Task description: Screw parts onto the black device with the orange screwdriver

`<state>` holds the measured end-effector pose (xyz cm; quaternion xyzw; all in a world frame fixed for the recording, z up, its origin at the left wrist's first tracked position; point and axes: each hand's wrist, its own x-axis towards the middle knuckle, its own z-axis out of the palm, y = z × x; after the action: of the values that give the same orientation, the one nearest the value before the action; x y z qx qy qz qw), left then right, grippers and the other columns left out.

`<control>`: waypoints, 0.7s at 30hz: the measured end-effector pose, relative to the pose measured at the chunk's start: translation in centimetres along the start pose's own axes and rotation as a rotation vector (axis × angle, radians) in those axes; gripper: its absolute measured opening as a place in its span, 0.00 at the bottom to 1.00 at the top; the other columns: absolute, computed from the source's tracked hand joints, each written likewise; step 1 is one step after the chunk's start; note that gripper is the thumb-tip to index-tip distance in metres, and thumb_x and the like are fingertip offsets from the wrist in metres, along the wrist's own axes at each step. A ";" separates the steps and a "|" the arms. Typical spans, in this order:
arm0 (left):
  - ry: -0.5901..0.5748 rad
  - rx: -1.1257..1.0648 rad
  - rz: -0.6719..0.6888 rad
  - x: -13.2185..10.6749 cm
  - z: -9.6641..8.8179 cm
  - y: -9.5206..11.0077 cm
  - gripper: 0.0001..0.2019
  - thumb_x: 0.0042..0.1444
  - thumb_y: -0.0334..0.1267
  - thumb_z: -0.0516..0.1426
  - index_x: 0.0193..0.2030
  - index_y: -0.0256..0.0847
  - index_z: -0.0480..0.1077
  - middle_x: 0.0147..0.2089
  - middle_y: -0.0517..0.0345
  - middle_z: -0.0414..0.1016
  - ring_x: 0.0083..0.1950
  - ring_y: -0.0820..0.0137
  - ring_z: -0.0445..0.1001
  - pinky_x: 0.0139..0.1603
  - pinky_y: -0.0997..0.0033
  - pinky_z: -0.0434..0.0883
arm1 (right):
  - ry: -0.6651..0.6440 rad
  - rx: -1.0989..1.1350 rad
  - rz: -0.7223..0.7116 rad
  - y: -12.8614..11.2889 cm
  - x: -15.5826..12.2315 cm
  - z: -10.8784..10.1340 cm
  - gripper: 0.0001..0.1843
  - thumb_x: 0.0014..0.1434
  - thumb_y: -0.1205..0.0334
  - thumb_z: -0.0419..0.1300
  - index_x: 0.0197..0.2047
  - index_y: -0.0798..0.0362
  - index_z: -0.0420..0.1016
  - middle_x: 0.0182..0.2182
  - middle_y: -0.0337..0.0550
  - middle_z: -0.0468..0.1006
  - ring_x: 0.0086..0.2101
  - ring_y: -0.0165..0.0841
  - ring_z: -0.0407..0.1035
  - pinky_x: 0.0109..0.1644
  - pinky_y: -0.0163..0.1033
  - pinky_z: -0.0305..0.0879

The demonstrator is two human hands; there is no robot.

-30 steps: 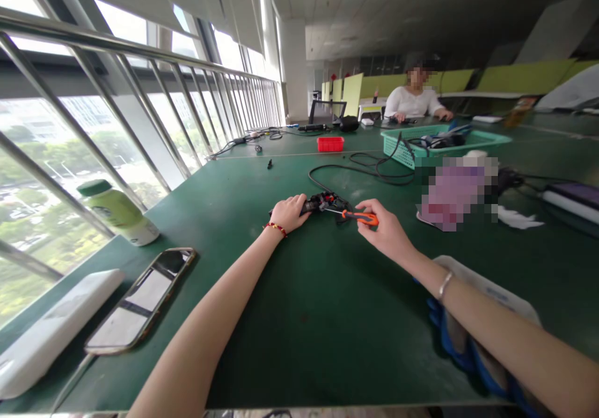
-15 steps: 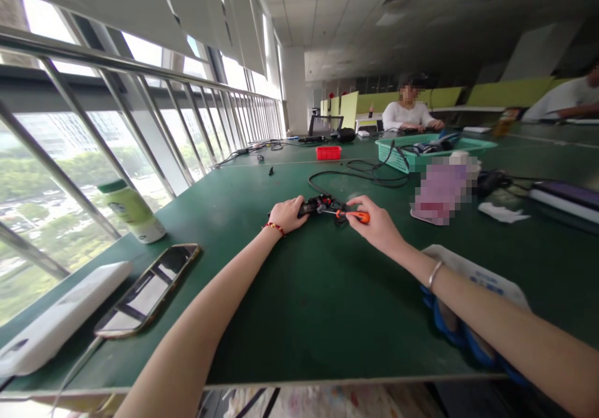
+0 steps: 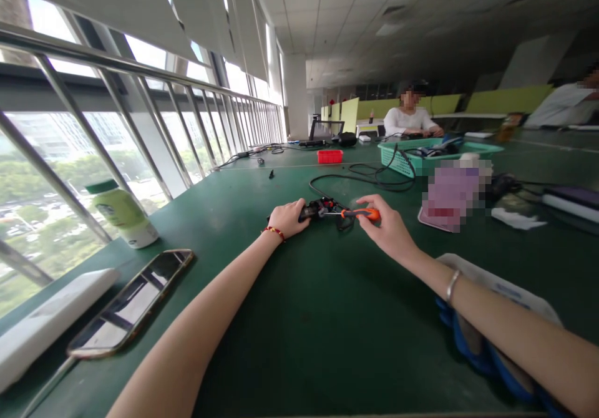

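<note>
Left hand [image 3: 287, 219] gripping black device [image 3: 322, 208], nine o'clock; right hand [image 3: 387, 228], three o'clock, pinching orange screwdriver [image 3: 352, 213], now leveller, shaft toward device.

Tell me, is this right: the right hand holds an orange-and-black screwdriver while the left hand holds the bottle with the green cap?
Not quite: the left hand holds a black device, not the bottle with the green cap, which sits apart from it, as the head view shows. The right hand does hold an orange-and-black screwdriver.
</note>
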<state>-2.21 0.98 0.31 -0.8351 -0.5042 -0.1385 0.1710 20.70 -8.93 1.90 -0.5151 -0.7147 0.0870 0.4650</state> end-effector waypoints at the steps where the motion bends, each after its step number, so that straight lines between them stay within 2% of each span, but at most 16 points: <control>1: 0.002 0.000 0.001 0.0 0.0 0.0 0.15 0.54 0.47 0.51 0.45 0.43 0.61 0.41 0.55 0.75 0.41 0.61 0.74 0.30 0.68 0.64 | 0.012 -0.001 -0.008 0.0 0.0 0.0 0.15 0.53 0.60 0.54 0.46 0.52 0.65 0.29 0.40 0.73 0.25 0.30 0.67 0.30 0.34 0.61; 3: 0.000 -0.004 0.000 0.0 0.0 0.0 0.14 0.54 0.47 0.51 0.45 0.43 0.61 0.41 0.55 0.75 0.41 0.61 0.74 0.31 0.68 0.64 | 0.009 -0.003 0.002 -0.1 0.0 0.0 0.15 0.54 0.59 0.53 0.45 0.52 0.65 0.28 0.39 0.73 0.24 0.30 0.67 0.30 0.34 0.61; 7: -0.022 -0.014 -0.013 -0.1 -0.4 0.2 0.14 0.55 0.47 0.51 0.45 0.43 0.61 0.42 0.55 0.75 0.43 0.62 0.74 0.32 0.69 0.65 | -0.054 -0.005 0.072 0.0 -0.1 0.1 0.12 0.58 0.55 0.49 0.40 0.51 0.66 0.18 0.34 0.68 0.19 0.30 0.64 0.27 0.35 0.60; 9: -0.038 -0.008 -0.025 -0.1 -0.6 0.3 0.15 0.55 0.47 0.51 0.45 0.43 0.61 0.43 0.55 0.75 0.43 0.62 0.74 0.33 0.69 0.65 | -0.034 -0.010 0.070 0.0 -0.2 0.3 0.12 0.57 0.55 0.49 0.41 0.50 0.66 0.19 0.35 0.69 0.20 0.31 0.66 0.28 0.35 0.61; 14: -0.060 0.002 -0.034 0.0 -0.7 0.4 0.15 0.55 0.48 0.50 0.46 0.43 0.61 0.43 0.56 0.74 0.44 0.63 0.74 0.34 0.70 0.65 | 0.059 -0.015 -0.040 0.1 -0.2 0.5 0.16 0.51 0.61 0.55 0.44 0.51 0.64 0.33 0.42 0.75 0.30 0.33 0.71 0.33 0.35 0.63; 17: -0.047 0.004 -0.026 0.0 -0.5 0.3 0.15 0.55 0.48 0.50 0.46 0.43 0.61 0.42 0.55 0.74 0.43 0.62 0.74 0.33 0.69 0.65 | 0.042 -0.038 -0.027 0.0 -0.3 0.4 0.13 0.53 0.59 0.54 0.43 0.50 0.65 0.28 0.39 0.75 0.26 0.32 0.70 0.32 0.35 0.63; 21: -0.025 0.008 -0.020 0.0 -0.3 0.2 0.16 0.54 0.48 0.50 0.45 0.43 0.61 0.41 0.55 0.75 0.42 0.61 0.74 0.31 0.69 0.64 | -0.056 -0.065 0.029 -0.1 -0.3 0.3 0.11 0.57 0.54 0.50 0.39 0.49 0.67 0.22 0.37 0.73 0.22 0.32 0.68 0.29 0.35 0.61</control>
<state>-2.00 0.78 0.51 -0.8309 -0.5154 -0.1276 0.1664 20.40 -9.13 1.63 -0.5376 -0.7224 0.0844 0.4266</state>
